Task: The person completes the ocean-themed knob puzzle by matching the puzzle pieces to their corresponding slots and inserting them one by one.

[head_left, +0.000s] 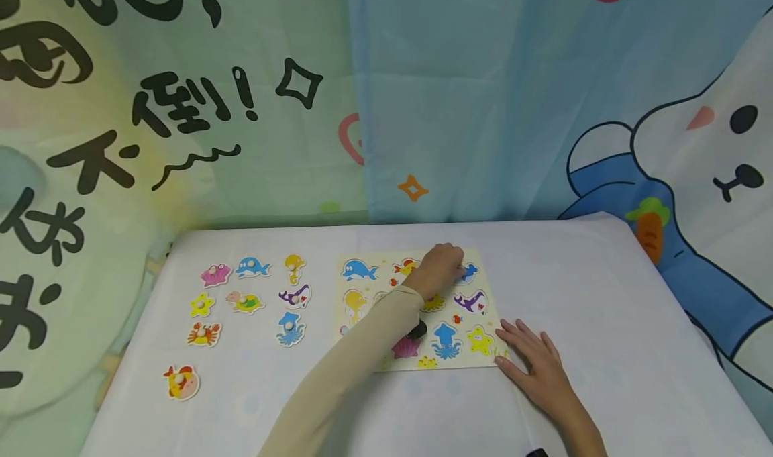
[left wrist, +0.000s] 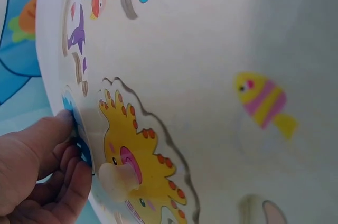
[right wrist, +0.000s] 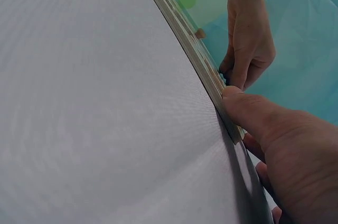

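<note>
Nearest us, our right hand (head_left: 534,363) lies flat with fingers spread, pressing the near right corner of the puzzle board (head_left: 368,289) on the white table (head_left: 604,323). Farther off, our left hand (head_left: 439,269) curls around a blue fish piece (head_left: 468,272) at the board's far right.

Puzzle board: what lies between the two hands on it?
In the head view, between the left hand and the right hand on the puzzle board lie the purple whale and yellow starfish pieces.
</note>
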The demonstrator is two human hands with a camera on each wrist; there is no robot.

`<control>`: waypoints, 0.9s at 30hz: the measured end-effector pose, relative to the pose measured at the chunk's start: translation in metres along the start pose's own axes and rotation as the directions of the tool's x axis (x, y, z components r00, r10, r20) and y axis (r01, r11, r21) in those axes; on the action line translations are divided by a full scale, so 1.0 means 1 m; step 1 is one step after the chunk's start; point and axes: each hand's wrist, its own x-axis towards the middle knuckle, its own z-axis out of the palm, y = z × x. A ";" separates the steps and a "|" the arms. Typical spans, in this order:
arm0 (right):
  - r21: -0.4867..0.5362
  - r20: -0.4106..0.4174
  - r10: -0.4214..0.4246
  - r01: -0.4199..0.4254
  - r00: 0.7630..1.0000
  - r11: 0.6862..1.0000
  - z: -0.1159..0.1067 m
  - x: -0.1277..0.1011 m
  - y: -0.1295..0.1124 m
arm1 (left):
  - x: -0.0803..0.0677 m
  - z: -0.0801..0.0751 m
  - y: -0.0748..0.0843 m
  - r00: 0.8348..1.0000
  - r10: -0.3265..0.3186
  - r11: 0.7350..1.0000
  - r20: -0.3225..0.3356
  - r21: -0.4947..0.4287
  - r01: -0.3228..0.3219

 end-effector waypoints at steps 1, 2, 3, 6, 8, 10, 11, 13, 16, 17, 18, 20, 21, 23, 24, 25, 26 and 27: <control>0.001 -0.001 0.001 -0.001 1.000 1.000 0.000 0.000 0.000 | 0.000 0.000 0.001 1.000 -0.004 1.000 0.000 -0.002 0.004; 0.005 -0.003 0.002 -0.002 1.000 1.000 0.000 0.000 -0.001 | 0.000 0.000 0.001 1.000 -0.008 1.000 0.002 -0.003 0.008; 0.008 -0.003 0.001 -0.001 1.000 1.000 0.000 0.000 -0.001 | 0.000 0.000 0.002 1.000 -0.012 1.000 0.005 0.000 0.012; 0.014 -0.009 -0.003 0.004 1.000 1.000 -0.001 -0.001 -0.001 | 0.000 -0.001 0.006 1.000 -0.010 1.000 0.014 0.022 0.009; 0.020 -0.012 -0.008 0.009 1.000 1.000 0.000 -0.001 0.000 | -0.001 -0.001 0.008 1.000 -0.002 0.999 0.018 0.046 0.001; 0.020 -0.017 -0.014 0.014 1.000 1.000 0.000 -0.001 0.000 | -0.002 -0.001 0.010 1.000 0.006 0.997 0.008 0.078 -0.007; 0.019 -0.018 -0.015 0.015 1.000 1.000 0.001 -0.001 0.001 | -0.002 0.000 0.011 1.000 0.012 0.995 -0.001 0.098 -0.012; 0.020 -0.015 -0.011 0.011 1.000 1.000 0.002 -0.002 0.001 | -0.004 0.002 0.012 0.999 0.031 0.990 -0.032 0.139 -0.027; 0.016 -0.001 0.001 -0.001 1.000 1.000 0.002 -0.003 0.000 | -0.007 0.005 0.013 0.990 0.084 0.974 -0.114 0.219 -0.057; 0.012 0.001 0.001 -0.001 1.000 1.000 0.001 -0.003 -0.001 | -0.008 0.006 0.014 0.985 0.100 0.970 -0.139 0.235 -0.065; 0.008 0.001 0.000 0.000 1.000 1.000 0.000 -0.003 -0.002 | -0.008 0.007 0.016 0.980 0.113 0.965 -0.161 0.252 -0.070; 0.000 0.000 -0.003 0.003 1.000 1.000 -0.001 -0.003 -0.002 | -0.010 0.007 0.019 0.973 0.126 0.961 -0.194 0.267 -0.071; 0.000 -0.002 -0.006 0.006 1.000 1.000 -0.001 -0.003 -0.002 | -0.010 0.005 0.021 0.971 0.124 0.962 -0.203 0.263 -0.067; 0.002 -0.007 -0.013 0.013 1.000 1.000 -0.001 -0.002 -0.001 | -0.011 0.002 0.023 0.973 0.108 0.967 -0.203 0.247 -0.056; 0.006 -0.006 -0.011 0.011 1.000 1.000 -0.001 -0.002 0.000 | -0.011 0.001 0.024 0.974 0.103 0.969 -0.202 0.240 -0.053; 0.008 -0.004 -0.008 0.008 1.000 1.000 0.000 -0.002 0.000 | -0.011 -0.001 0.023 0.974 0.099 0.972 -0.204 0.228 -0.051; 0.010 -0.002 -0.006 0.006 1.000 1.000 0.000 -0.002 0.000 | -0.011 -0.002 0.022 0.974 0.092 0.976 -0.206 0.212 -0.047; 0.010 -0.002 -0.005 0.005 1.000 1.000 0.001 -0.002 0.000 | -0.012 -0.003 0.021 0.975 0.085 0.979 -0.205 0.198 -0.044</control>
